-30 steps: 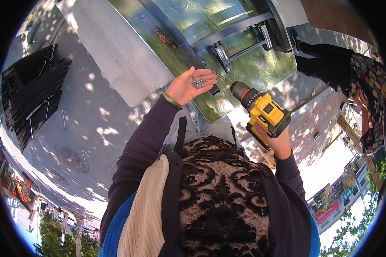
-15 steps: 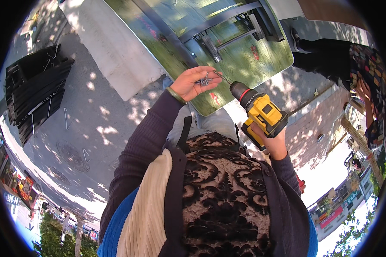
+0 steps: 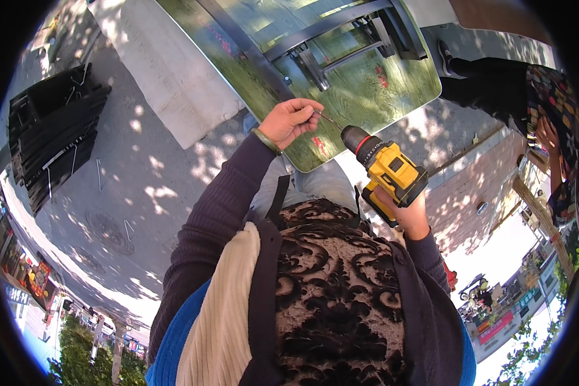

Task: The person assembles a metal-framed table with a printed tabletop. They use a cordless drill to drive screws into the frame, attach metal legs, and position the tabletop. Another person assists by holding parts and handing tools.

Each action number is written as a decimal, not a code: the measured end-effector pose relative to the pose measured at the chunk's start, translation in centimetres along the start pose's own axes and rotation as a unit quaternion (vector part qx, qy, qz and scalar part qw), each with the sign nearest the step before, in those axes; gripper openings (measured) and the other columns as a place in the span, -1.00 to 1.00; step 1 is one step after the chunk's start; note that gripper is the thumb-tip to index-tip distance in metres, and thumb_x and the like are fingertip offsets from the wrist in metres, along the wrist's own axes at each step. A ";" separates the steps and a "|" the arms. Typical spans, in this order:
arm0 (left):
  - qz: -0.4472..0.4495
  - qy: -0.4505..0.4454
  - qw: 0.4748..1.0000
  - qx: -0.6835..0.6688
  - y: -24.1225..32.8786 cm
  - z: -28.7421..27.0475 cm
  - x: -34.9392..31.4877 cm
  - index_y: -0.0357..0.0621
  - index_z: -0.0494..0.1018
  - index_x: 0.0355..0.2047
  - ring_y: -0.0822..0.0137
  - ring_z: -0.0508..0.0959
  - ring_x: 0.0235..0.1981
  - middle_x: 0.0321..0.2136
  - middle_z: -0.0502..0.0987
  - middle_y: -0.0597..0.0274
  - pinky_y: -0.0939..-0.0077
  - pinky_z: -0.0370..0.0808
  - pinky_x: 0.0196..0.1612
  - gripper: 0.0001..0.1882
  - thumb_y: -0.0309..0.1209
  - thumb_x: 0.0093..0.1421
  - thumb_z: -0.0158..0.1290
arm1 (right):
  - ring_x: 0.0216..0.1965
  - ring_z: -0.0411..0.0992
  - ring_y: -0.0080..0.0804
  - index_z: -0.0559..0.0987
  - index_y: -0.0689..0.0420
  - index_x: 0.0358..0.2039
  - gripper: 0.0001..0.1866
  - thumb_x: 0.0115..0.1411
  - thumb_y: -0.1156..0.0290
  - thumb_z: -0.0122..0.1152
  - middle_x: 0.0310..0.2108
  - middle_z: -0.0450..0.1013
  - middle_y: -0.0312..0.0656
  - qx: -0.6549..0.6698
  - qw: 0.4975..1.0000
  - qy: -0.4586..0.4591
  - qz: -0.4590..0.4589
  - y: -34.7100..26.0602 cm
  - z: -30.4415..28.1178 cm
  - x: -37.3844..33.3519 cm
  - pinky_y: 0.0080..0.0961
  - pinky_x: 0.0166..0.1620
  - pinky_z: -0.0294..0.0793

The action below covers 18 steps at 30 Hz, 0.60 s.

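Note:
My right hand [image 3: 410, 212] is wrapped round the grip of a yellow and black cordless drill [image 3: 392, 168], which points up and to the left. A long thin bit [image 3: 332, 121] sticks out of its chuck. At the tip of that bit, my left hand [image 3: 291, 122] is closed in a pinch on a small screw; the curled fingers hide most of what else is in the palm. Both hands are over the near edge of a green patterned tabletop [image 3: 357, 116], which has dark metal folding legs [image 3: 347, 32] lying on it.
A pale slab or board [image 3: 174, 83] lies left of the tabletop. Farther left, black metal frames [image 3: 58, 135] are stacked on the paved ground [image 3: 135, 186]. At the right stands another person [image 3: 547, 128] in dark trousers and a patterned top. A wooden post [image 3: 542, 219] is beside them.
My left fingers have closed from a more open hold that showed several screws, and now pinch at the bit's tip. The drill has shifted slightly to the left.

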State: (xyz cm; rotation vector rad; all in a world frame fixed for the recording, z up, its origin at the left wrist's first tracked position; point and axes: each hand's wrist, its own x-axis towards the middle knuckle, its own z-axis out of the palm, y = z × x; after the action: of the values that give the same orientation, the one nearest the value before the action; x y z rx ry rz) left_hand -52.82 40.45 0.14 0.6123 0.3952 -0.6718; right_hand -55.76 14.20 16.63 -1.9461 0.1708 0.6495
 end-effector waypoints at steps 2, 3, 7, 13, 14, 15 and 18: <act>0.002 0.004 1.000 0.024 0.0 -0.3 0.1 -0.29 0.45 -0.11 0.50 0.48 -0.31 -0.30 0.48 0.28 0.59 0.50 -0.18 -0.75 -0.39 0.29 -0.02 | -0.32 0.53 -0.52 0.55 0.25 -0.26 -0.67 -0.12 0.57 0.34 -0.34 0.56 -0.23 -0.006 1.000 -0.007 -0.003 -0.1 0.0 0.2 -0.56 -0.20 0.48; 0.001 0.005 0.999 0.040 0.1 -0.4 0.1 -0.28 0.45 -0.11 0.51 0.48 -0.31 -0.31 0.48 0.29 0.59 0.50 -0.18 -0.75 -0.39 0.29 -0.02 | -0.33 0.53 -0.51 0.55 0.25 -0.27 -0.67 -0.13 0.57 0.34 -0.34 0.56 -0.24 -0.009 1.000 -0.011 -0.005 -0.2 -0.1 0.3 -0.56 -0.20 0.48; -0.009 0.007 0.995 0.096 0.6 -0.7 0.3 -0.26 0.45 -0.11 0.54 0.47 -0.32 -0.33 0.49 0.31 0.63 0.49 -0.19 -0.77 -0.40 0.29 -0.04 | -0.33 0.53 -0.52 0.55 0.26 -0.26 -0.65 -0.14 0.56 0.35 -0.34 0.56 -0.23 -0.033 0.999 -0.023 -0.006 -0.5 -0.1 0.7 -0.56 -0.20 0.48; -0.008 0.073 0.985 0.156 1.1 -1.5 0.4 -0.29 0.47 -0.18 0.54 0.46 -0.38 -0.35 0.49 0.31 0.65 0.46 -0.28 -0.71 -0.29 0.27 0.01 | -0.34 0.53 -0.51 0.55 0.27 -0.25 -0.65 -0.13 0.56 0.33 -0.35 0.56 -0.20 -0.048 0.999 -0.017 -0.013 -0.6 1.1 1.8 -0.57 -0.22 0.48; -0.015 0.123 0.974 0.188 1.2 -1.5 0.4 -0.28 0.48 -0.22 0.55 0.44 -0.43 -0.40 0.49 0.32 0.66 0.43 -0.35 -0.68 -0.23 0.27 0.01 | -0.35 0.53 -0.51 0.55 0.28 -0.25 -0.66 -0.13 0.56 0.33 -0.35 0.56 -0.20 -0.045 0.999 -0.011 -0.013 -0.6 1.8 2.3 -0.57 -0.22 0.48; -0.023 0.171 0.961 0.218 1.2 -1.4 0.4 -0.28 0.48 -0.26 0.55 0.42 -0.48 -0.45 0.48 0.32 0.66 0.41 -0.42 -0.65 -0.17 0.27 0.01 | -0.35 0.53 -0.51 0.55 0.28 -0.25 -0.66 -0.13 0.56 0.32 -0.36 0.56 -0.20 -0.043 0.999 -0.003 -0.012 -0.6 2.5 2.9 -0.57 -0.23 0.48; -0.038 0.255 0.944 0.207 0.9 -2.2 -0.4 -0.24 0.48 -0.39 0.57 0.32 -0.63 -0.60 0.42 0.37 0.67 0.28 -0.59 -0.56 -0.04 0.26 -0.03 | -0.39 0.53 -0.50 0.56 0.30 -0.31 -0.70 -0.14 0.57 0.29 -0.40 0.57 -0.19 -0.008 0.999 0.048 0.013 0.6 5.6 6.0 -0.56 -0.28 0.49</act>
State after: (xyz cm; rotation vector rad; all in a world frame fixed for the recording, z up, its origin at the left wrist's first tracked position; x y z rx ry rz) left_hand -52.80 42.57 -0.96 1.1867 0.7717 -0.6704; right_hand -52.97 19.76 11.24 -1.9950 0.2523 0.5761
